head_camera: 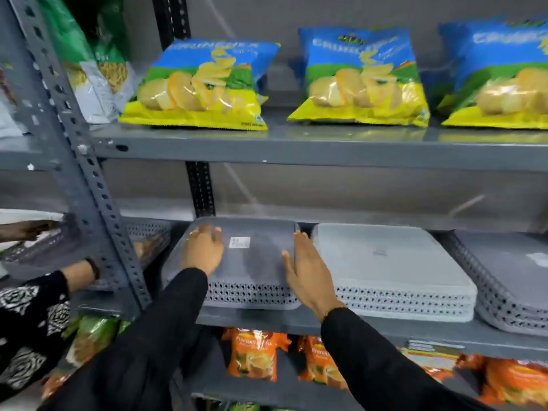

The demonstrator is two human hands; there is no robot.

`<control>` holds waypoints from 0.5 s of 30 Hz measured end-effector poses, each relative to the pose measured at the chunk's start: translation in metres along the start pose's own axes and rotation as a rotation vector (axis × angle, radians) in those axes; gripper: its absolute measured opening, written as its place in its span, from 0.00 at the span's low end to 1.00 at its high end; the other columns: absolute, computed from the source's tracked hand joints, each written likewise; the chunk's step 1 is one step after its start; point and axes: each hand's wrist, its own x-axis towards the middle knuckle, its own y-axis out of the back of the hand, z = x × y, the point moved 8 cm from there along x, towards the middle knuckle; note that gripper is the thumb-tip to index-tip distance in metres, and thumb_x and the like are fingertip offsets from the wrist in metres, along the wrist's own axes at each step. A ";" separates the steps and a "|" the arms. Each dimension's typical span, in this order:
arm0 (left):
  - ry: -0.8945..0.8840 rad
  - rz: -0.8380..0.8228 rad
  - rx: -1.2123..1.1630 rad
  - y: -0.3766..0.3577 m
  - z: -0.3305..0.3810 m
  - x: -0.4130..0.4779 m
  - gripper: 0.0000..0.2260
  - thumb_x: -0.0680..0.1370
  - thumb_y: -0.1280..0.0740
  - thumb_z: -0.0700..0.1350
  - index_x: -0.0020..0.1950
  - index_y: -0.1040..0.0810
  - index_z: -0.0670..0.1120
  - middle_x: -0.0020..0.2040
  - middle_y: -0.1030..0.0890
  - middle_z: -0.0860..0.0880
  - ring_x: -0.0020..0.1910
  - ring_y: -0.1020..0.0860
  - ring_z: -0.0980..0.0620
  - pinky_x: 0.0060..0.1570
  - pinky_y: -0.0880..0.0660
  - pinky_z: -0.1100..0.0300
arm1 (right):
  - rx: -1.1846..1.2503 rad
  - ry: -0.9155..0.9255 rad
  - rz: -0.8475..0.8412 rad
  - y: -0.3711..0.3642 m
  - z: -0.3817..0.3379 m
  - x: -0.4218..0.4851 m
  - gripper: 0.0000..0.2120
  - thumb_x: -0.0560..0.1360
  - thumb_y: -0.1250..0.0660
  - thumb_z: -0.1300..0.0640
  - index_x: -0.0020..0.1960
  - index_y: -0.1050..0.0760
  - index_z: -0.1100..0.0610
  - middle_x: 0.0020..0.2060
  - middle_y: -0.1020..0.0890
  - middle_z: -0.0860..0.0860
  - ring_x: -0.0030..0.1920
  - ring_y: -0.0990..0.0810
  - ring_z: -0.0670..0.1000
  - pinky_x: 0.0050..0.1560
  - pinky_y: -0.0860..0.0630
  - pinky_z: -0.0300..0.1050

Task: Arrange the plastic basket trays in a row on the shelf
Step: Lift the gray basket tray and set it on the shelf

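Head view looks down on a grey metal shelf where stacks of upturned plastic basket trays sit side by side. Both hands are on the dark grey stack straight ahead of the person: the left hand lies flat on its top near the left edge, fingers spread and not clenched, while the right hand presses open-palmed against its right side, in the narrow gap beside the light grey stack. Neither hand closes around anything — they bracket the stack rather than grip it. The stack's long axis runs front to back, away from the person, and its front edge sits close to the shelf lip. A third stack lies further right, partly cut off. As I judge it, the coming move is a small sideways or backward nudge to line this stack up with its neighbour, with the right hand better placed to set the gap.
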 end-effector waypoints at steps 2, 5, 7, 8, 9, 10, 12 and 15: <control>0.211 -0.080 0.059 -0.004 -0.030 0.016 0.25 0.82 0.51 0.51 0.66 0.26 0.35 0.66 0.26 0.33 0.65 0.27 0.37 0.65 0.31 0.50 | 0.067 -0.183 -0.084 -0.014 0.017 0.016 0.25 0.81 0.47 0.53 0.75 0.43 0.65 0.75 0.40 0.58 0.77 0.44 0.56 0.75 0.46 0.44; 0.437 -0.135 0.051 -0.011 -0.075 0.050 0.31 0.82 0.56 0.56 0.71 0.32 0.34 0.72 0.32 0.34 0.72 0.33 0.38 0.70 0.37 0.50 | -0.004 -0.363 -0.234 -0.037 0.039 0.048 0.25 0.80 0.48 0.59 0.73 0.44 0.70 0.75 0.42 0.62 0.76 0.45 0.59 0.76 0.48 0.48; 0.523 -0.206 -0.040 -0.022 -0.086 0.065 0.32 0.82 0.57 0.57 0.75 0.40 0.34 0.76 0.39 0.35 0.76 0.39 0.40 0.74 0.43 0.51 | -0.024 -0.440 -0.297 -0.045 0.046 0.062 0.26 0.80 0.48 0.59 0.74 0.46 0.70 0.74 0.41 0.63 0.74 0.40 0.61 0.74 0.42 0.50; 0.548 -0.226 -0.090 -0.025 -0.086 0.070 0.32 0.82 0.57 0.57 0.76 0.44 0.34 0.77 0.43 0.36 0.77 0.42 0.40 0.75 0.45 0.53 | -0.031 -0.484 -0.303 -0.048 0.052 0.069 0.25 0.80 0.47 0.58 0.74 0.44 0.69 0.73 0.39 0.63 0.72 0.37 0.61 0.71 0.39 0.50; 0.574 -0.232 -0.139 -0.028 -0.088 0.076 0.31 0.82 0.57 0.57 0.77 0.47 0.35 0.78 0.45 0.37 0.78 0.44 0.41 0.75 0.47 0.54 | -0.028 -0.523 -0.310 -0.052 0.059 0.074 0.24 0.79 0.46 0.58 0.72 0.40 0.67 0.71 0.35 0.63 0.70 0.34 0.61 0.69 0.36 0.51; 0.596 -0.240 -0.172 -0.028 -0.089 0.081 0.31 0.82 0.57 0.56 0.77 0.49 0.35 0.78 0.47 0.37 0.78 0.45 0.42 0.76 0.49 0.54 | -0.012 -0.548 -0.323 -0.056 0.062 0.079 0.22 0.79 0.46 0.58 0.70 0.37 0.67 0.69 0.32 0.62 0.69 0.31 0.61 0.66 0.33 0.50; 0.632 -0.254 -0.203 -0.030 -0.092 0.086 0.32 0.82 0.58 0.57 0.78 0.50 0.36 0.78 0.47 0.37 0.78 0.45 0.42 0.77 0.49 0.53 | 0.052 -0.587 -0.379 -0.066 0.068 0.083 0.21 0.79 0.46 0.57 0.67 0.31 0.67 0.66 0.27 0.61 0.66 0.27 0.60 0.63 0.31 0.47; 0.708 -0.244 -0.272 -0.029 -0.109 0.089 0.36 0.79 0.60 0.62 0.78 0.48 0.37 0.78 0.45 0.38 0.77 0.42 0.42 0.76 0.46 0.51 | 0.159 -0.646 -0.411 -0.070 0.069 0.085 0.22 0.79 0.46 0.53 0.65 0.28 0.65 0.65 0.24 0.60 0.64 0.25 0.59 0.63 0.30 0.45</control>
